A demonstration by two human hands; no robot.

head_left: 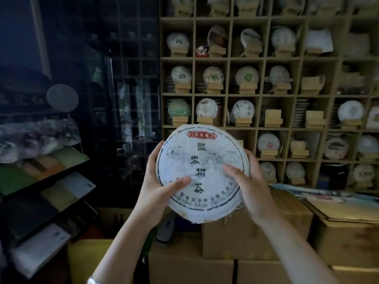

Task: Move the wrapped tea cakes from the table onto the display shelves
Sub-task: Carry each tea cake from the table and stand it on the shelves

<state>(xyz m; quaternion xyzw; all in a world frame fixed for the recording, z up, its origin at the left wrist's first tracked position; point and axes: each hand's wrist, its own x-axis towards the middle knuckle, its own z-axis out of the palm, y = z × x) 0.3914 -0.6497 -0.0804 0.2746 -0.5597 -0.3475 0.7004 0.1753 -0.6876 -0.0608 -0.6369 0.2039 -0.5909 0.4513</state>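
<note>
White-wrapped tea cake, just one, gripped by left hand and right hand.

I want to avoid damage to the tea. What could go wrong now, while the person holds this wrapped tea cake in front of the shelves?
1. The left hand and right hand hold the wrapped tea cake only at its edges; it might slip onto the cardboard boxes.
2. The thumbs press on the paper wrapper, which could crease or tear.
3. The empty wooden stands look small; the cake might tip off.
</note>
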